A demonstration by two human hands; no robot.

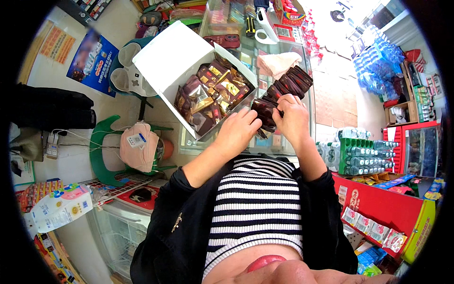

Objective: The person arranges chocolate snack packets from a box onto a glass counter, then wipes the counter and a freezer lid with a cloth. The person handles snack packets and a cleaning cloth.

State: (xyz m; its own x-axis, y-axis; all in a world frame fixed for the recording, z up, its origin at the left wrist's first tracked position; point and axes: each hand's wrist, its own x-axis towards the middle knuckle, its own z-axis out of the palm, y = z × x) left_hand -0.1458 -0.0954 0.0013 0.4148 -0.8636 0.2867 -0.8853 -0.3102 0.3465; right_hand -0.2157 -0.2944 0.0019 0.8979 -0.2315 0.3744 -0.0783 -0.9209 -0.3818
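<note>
Packets (292, 84), dark and glossy: overlapped in a row on the glass counter (294, 47), right of the open white box (163, 52). Near end attended by left hand (239, 132), fingers curled, and right hand (294, 122), fingers narrowed (firm grip cannot be told). Edges are best squared lightly, wrappers uncrushed.

Single fisheye view, head-worn, facing down at close range: the fingers (253, 119) lie near mid-frame, the tabletop (292, 47) beneath and beyond them, the wearer's top (255, 199) on their near side.
</note>
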